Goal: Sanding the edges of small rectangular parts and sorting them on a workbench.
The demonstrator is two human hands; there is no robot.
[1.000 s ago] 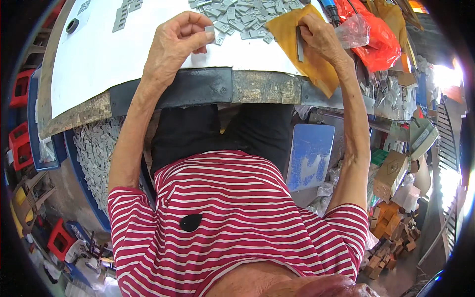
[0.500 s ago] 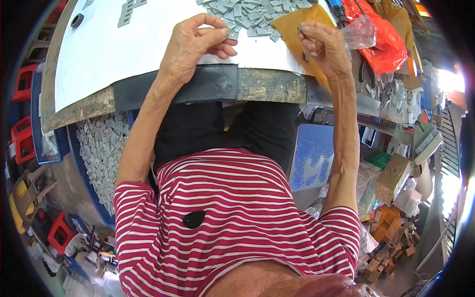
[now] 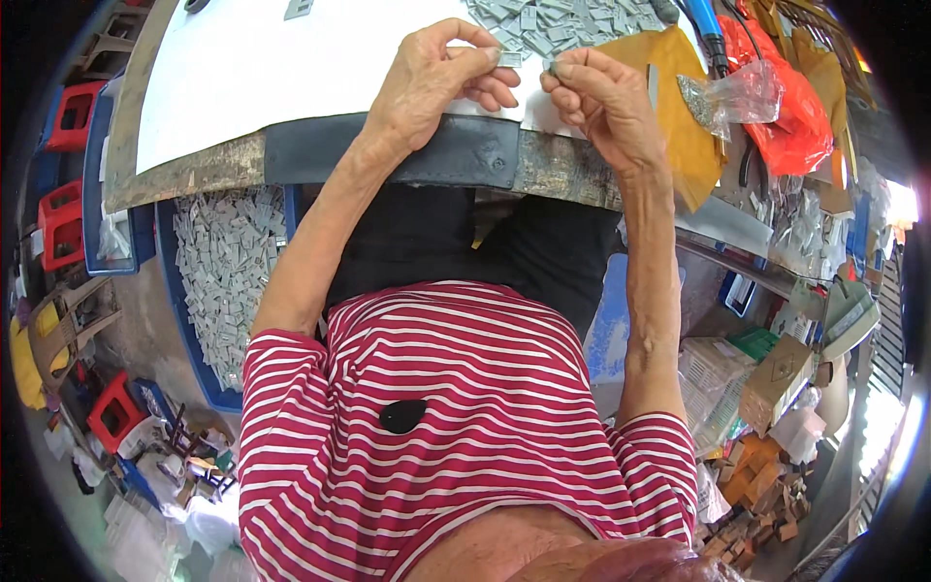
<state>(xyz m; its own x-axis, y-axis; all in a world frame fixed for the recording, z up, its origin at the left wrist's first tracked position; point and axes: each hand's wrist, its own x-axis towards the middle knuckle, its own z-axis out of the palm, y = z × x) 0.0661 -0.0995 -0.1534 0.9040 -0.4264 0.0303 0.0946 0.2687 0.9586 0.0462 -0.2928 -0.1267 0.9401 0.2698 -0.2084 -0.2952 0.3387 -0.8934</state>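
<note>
Between the thumb and fingers of my left hand (image 3: 432, 82) is a small flat grey metal piece (image 3: 509, 60), held over the white sheet (image 3: 320, 68) on the bench. My right hand (image 3: 609, 102) is pinched close by, its fingertips just right of that piece. Something tiny and dark shows at those fingertips, too small to name. Beyond both hands lies a pile of similar grey pieces (image 3: 562, 21). Brown paper (image 3: 679, 116) lies beside and partly behind my right hand.
A red plastic bag (image 3: 800, 126), a clear bag of small parts (image 3: 722, 102) and a blue-handled tool (image 3: 706, 24) lie at the right. Below the bench's left part stands a blue bin (image 3: 179, 320) full of grey pieces (image 3: 228, 281). The bench's front edge (image 3: 388, 150) runs before me.
My right hand has come left from over the brown paper to beside the left hand. The left hand still holds the grey piece. The whole view has shifted somewhat.
</note>
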